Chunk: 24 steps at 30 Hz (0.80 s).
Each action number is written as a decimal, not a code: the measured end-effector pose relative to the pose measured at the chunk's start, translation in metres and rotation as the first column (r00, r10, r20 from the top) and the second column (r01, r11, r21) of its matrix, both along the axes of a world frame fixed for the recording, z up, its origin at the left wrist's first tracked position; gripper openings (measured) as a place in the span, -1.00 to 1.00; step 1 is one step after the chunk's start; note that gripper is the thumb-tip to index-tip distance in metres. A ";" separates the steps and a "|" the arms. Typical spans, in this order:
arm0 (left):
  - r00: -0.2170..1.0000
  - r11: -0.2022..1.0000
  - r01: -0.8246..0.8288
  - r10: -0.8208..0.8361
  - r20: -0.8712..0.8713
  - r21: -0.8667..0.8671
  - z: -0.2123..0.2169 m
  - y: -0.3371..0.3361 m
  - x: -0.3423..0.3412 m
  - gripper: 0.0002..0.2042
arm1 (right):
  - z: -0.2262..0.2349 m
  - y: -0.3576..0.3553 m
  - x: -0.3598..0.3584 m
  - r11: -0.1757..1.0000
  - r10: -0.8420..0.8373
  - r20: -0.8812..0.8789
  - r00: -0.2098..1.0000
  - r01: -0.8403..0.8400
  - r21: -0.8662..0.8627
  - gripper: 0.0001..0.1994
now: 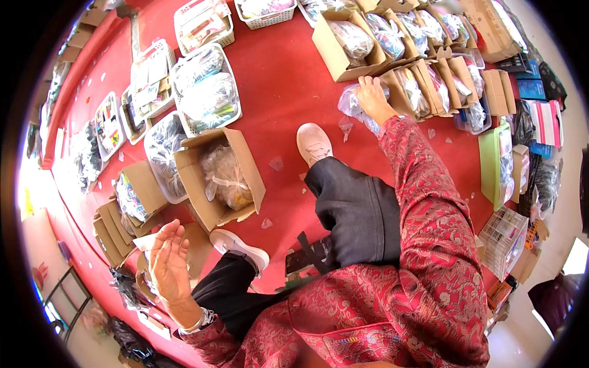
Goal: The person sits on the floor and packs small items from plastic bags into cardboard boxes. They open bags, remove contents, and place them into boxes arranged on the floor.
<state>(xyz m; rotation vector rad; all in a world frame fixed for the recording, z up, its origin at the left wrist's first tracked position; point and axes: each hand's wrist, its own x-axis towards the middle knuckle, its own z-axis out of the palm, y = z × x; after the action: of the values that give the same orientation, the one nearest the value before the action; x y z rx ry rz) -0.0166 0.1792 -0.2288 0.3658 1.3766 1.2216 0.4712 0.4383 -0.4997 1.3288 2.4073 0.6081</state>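
My right hand [373,100] reaches forward and grips a clear plastic bag [351,104] with pale contents that I cannot make out. The bag hangs low over the red floor, beside the front row of cardboard boxes holding bagged goods. My left hand [167,264] is raised on the left with its fingers stretched out and nothing visible in its palm. Just behind its fingers shows a white flap or card [146,243]. An open cardboard box [185,164] with a tied clear bag [228,178] inside stands ahead of my left hand.
White plastic baskets [238,115] with packaged goods stand at the left. More cardboard boxes [336,69] line the far right. A green bin [489,165] and a white wire basket [500,239] stand at the right. Plastic scraps [277,163] litter the red floor [276,80] around my shoes.
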 end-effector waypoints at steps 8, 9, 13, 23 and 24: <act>0.999 0.999 0.015 -0.013 -0.048 0.036 0.000 -0.005 0.001 -0.65 | 0.002 0.026 0.004 0.957 -0.250 -0.326 0.912 0.180 -0.229 -0.81; 0.999 0.999 0.014 -0.012 -0.046 0.041 0.001 -0.005 0.001 -0.66 | 0.003 0.027 0.003 0.947 -0.279 -0.394 0.876 0.183 -0.263 -0.82; 1.000 0.997 -0.005 0.007 -0.030 0.073 0.009 -0.009 0.005 -0.67 | 0.046 0.024 -0.024 0.791 -0.554 -0.702 0.447 0.020 -0.611 -0.81; 0.980 0.981 -0.104 0.073 0.183 0.163 0.012 -0.022 0.015 -0.61 | 0.238 -0.030 -0.185 0.350 -0.869 -0.492 0.051 -0.641 -0.683 -0.80; 0.977 0.978 -0.115 0.079 0.199 0.173 0.013 -0.023 0.015 -0.53 | 0.266 -0.043 -0.202 0.355 -0.825 -0.555 0.106 -0.667 -0.655 -0.80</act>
<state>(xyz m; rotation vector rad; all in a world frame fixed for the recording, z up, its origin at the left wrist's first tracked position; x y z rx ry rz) -0.0020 0.1561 -0.2154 0.3028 1.1316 1.4320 0.2687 0.3954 -0.2340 1.2517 2.1753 -2.5080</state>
